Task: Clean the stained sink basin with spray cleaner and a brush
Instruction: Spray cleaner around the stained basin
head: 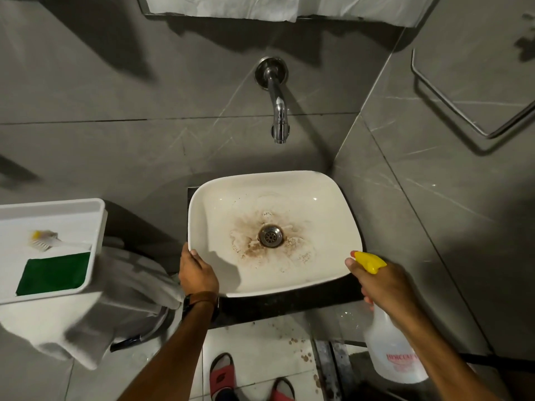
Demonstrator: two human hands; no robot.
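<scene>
A white square sink basin [324, 204] sits on a dark counter, with brown stains ringed around its metal drain [270, 235]. My left hand [197, 272] grips the basin's near left rim. My right hand [385, 282] holds a clear spray bottle [393, 360] by its neck, at the basin's near right corner. The bottle's yellow nozzle [369, 261] points toward the basin. A brush [46, 241] with a yellow tip and white bristles lies in a white tray [100, 224] at the left, apart from both hands.
A chrome wall tap [278, 111] juts out above the basin. A green pad [53, 273] lies in the tray, which rests on a grey cloth [121, 287]. Grey tiled walls enclose the sink. Brown drops spot the floor [301, 348] near my red slippers [221, 374].
</scene>
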